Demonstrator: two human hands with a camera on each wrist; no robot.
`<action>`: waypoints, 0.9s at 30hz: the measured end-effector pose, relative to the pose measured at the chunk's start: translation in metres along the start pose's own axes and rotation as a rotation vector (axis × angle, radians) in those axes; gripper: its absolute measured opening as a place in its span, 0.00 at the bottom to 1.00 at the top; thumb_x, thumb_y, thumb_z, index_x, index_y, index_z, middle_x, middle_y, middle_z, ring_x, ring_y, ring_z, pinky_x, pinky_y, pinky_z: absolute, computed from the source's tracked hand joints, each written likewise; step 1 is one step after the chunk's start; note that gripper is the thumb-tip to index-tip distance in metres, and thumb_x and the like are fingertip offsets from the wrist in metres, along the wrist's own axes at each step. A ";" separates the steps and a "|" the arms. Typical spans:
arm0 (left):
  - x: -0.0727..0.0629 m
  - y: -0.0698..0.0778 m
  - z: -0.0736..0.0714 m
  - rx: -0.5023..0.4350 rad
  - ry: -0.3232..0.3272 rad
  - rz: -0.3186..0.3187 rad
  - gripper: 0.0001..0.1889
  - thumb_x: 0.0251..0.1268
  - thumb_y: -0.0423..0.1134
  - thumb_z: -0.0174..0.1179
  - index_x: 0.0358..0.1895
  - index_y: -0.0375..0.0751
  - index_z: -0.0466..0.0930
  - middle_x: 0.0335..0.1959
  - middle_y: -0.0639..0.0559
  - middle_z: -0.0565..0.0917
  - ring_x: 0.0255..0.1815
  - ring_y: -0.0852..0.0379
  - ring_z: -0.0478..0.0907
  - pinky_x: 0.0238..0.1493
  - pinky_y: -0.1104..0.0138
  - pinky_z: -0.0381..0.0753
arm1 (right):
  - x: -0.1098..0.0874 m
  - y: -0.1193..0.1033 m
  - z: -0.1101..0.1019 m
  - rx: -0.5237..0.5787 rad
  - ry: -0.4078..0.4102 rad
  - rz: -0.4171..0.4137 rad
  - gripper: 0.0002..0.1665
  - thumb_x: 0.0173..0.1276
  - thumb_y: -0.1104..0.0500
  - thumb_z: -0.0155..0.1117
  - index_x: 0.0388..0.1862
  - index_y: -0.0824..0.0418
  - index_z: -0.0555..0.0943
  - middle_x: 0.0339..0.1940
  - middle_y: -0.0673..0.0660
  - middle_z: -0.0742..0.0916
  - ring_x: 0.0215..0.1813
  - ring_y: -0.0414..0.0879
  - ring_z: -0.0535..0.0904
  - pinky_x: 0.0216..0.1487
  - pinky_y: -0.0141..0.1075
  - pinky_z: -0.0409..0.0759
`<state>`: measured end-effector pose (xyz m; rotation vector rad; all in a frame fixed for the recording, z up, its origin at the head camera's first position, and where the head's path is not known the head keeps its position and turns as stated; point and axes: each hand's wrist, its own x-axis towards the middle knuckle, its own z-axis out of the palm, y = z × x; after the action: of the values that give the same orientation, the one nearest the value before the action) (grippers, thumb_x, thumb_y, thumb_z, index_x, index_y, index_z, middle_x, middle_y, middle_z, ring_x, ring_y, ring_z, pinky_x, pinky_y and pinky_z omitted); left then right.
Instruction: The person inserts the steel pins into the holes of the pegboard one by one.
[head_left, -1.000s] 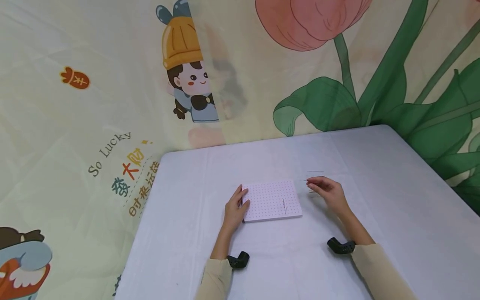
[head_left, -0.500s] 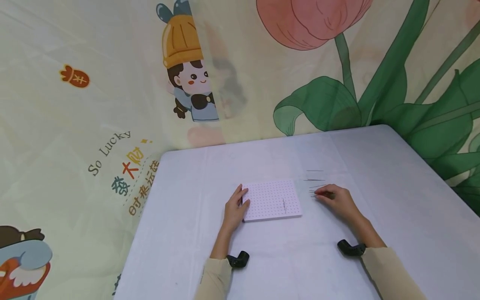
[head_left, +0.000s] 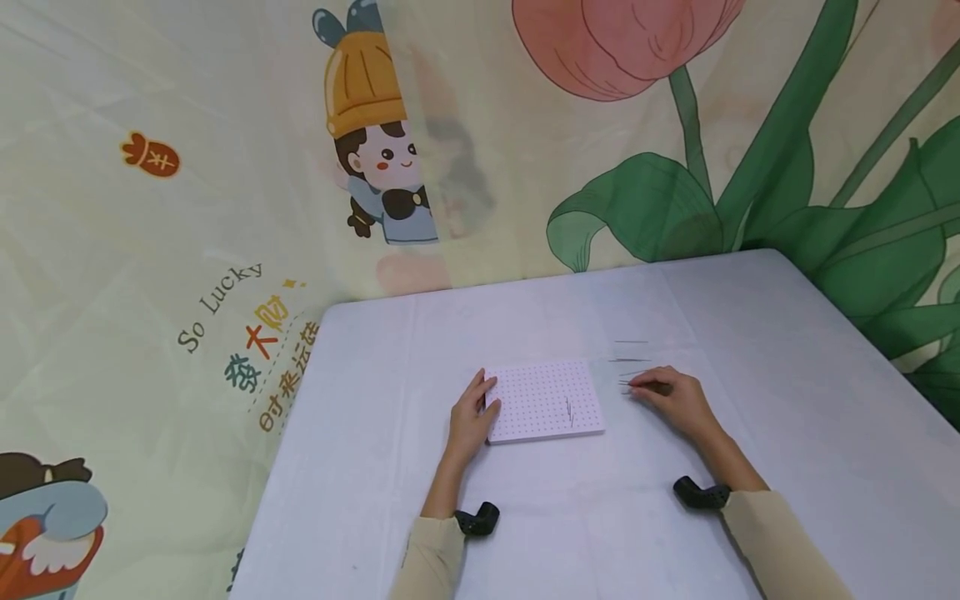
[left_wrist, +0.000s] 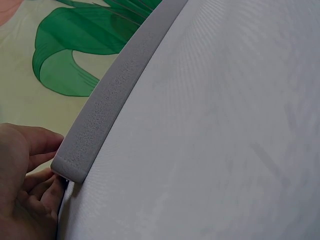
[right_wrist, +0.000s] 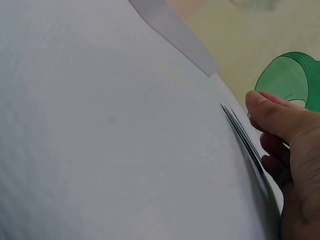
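My left hand (head_left: 468, 423) grips the left edge of a white board (head_left: 540, 387) covered with a grid of small dots or holes. In the left wrist view its fingers (left_wrist: 42, 142) lie against the board's end (left_wrist: 95, 120). A few thin needles (head_left: 568, 410) stand upright near the board's lower right. To the right, my right hand (head_left: 675, 402) hovers low over several thin needles (right_wrist: 242, 137) lying on the table, thumb and forefinger together. Needle tips show just left of these fingertips in the head view; whether the fingers pinch one is unclear.
Further needles (head_left: 630, 360) lie roughly parallel on the white-covered table (head_left: 360, 433), behind the right hand. A printed cloth (head_left: 480, 125) hangs directly behind the table's far edge. Black devices (head_left: 477, 519) sit at both wrists.
My right hand has moved toward me and slightly right, from the needle farther back to the nearer ones, then stayed nearly still. The left hand and board have not moved.
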<state>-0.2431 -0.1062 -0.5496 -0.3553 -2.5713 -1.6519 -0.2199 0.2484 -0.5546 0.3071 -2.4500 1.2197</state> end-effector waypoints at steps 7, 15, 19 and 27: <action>0.000 0.001 0.000 0.002 0.003 -0.015 0.21 0.62 0.31 0.56 0.60 0.38 0.72 0.70 0.49 0.60 0.68 0.55 0.57 0.63 0.68 0.64 | -0.001 0.001 0.000 -0.009 -0.019 0.002 0.09 0.52 0.63 0.72 0.34 0.58 0.85 0.34 0.52 0.85 0.39 0.38 0.75 0.38 0.22 0.71; -0.001 0.000 0.001 0.006 -0.002 -0.033 0.21 0.63 0.32 0.56 0.60 0.39 0.72 0.70 0.50 0.59 0.69 0.55 0.57 0.63 0.67 0.64 | -0.002 0.002 0.001 -0.076 -0.038 -0.031 0.10 0.51 0.65 0.72 0.34 0.58 0.85 0.35 0.51 0.86 0.40 0.41 0.75 0.41 0.23 0.71; -0.001 0.000 0.001 0.002 -0.010 -0.028 0.21 0.63 0.32 0.56 0.60 0.38 0.72 0.70 0.49 0.59 0.68 0.55 0.57 0.63 0.68 0.64 | -0.003 0.001 0.001 -0.103 -0.038 -0.058 0.10 0.50 0.67 0.72 0.33 0.59 0.85 0.34 0.51 0.85 0.40 0.42 0.75 0.42 0.25 0.71; 0.000 0.002 0.000 0.011 0.000 -0.038 0.21 0.62 0.32 0.56 0.60 0.40 0.72 0.70 0.50 0.59 0.69 0.55 0.56 0.63 0.67 0.64 | 0.000 0.001 0.001 -0.126 -0.031 -0.093 0.08 0.48 0.68 0.72 0.28 0.59 0.86 0.31 0.51 0.84 0.38 0.44 0.74 0.38 0.25 0.71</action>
<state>-0.2424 -0.1052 -0.5475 -0.3074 -2.6025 -1.6491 -0.2200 0.2477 -0.5559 0.4015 -2.4957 1.0247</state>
